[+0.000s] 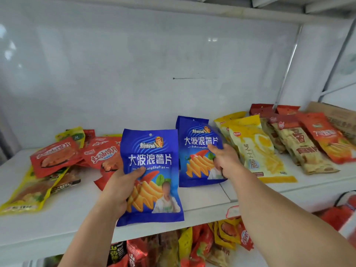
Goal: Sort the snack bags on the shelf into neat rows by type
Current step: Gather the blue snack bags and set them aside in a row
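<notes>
My left hand (119, 187) grips a blue potato-chip bag (152, 162) by its left edge and holds it tilted above the white shelf (81, 212). My right hand (224, 160) grips the right side of a second blue bag (194, 151) that lies on the shelf, with another blue bag behind it. Right of them lie yellow bags (258, 151), then beige-and-red bags (300, 151) and orange-red bags (327, 137) in rows. A loose pile of red bags (57, 155) and yellow bags (28, 193) sits at the left.
A white back wall (154, 64) closes the shelf behind. A cardboard box (339, 116) stands at the far right. The shelf below holds several mixed red and yellow snack bags (192, 245). A red price tag (233, 211) sits on the shelf's front edge.
</notes>
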